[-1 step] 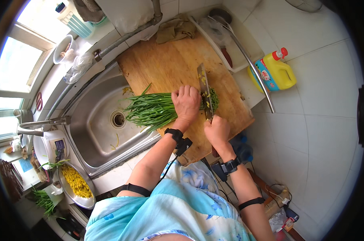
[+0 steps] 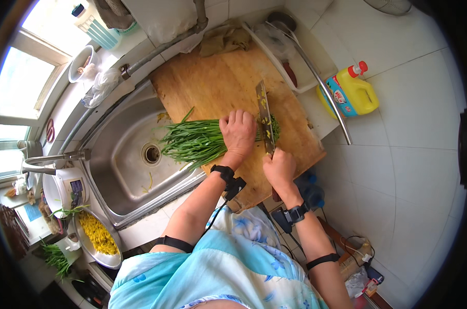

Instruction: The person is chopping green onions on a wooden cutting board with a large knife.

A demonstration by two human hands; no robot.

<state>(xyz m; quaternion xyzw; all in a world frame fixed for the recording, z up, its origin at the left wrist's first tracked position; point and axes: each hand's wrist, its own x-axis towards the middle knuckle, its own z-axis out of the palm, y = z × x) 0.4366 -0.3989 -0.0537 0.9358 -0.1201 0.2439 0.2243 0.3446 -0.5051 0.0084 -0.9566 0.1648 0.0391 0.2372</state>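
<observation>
A long bundle of green leafy stalks (image 2: 192,139) lies across the wooden board (image 2: 202,82), its left ends hanging over the sink. My left hand (image 2: 239,131) grips the bundle near its right end, fingers curled over it. My right hand (image 2: 279,170) is closed on the handle of a cleaver (image 2: 265,113), whose blade stands just right of my left fingers, speckled with yellow bits. Finely cut green pieces (image 2: 275,129) show right of the blade, partly hidden by it.
A steel sink (image 2: 115,165) with a faucet (image 2: 45,161) is left; an oval dish of yellow shreds (image 2: 97,232) and white bucket (image 2: 56,188) stand beside it. A white tray (image 2: 318,59), steel bar (image 2: 341,121) and yellow jug (image 2: 362,95) are right of the board.
The cleaver and my right hand have shifted very slightly to the right. My left hand stays almost in the same place on the stalks.
</observation>
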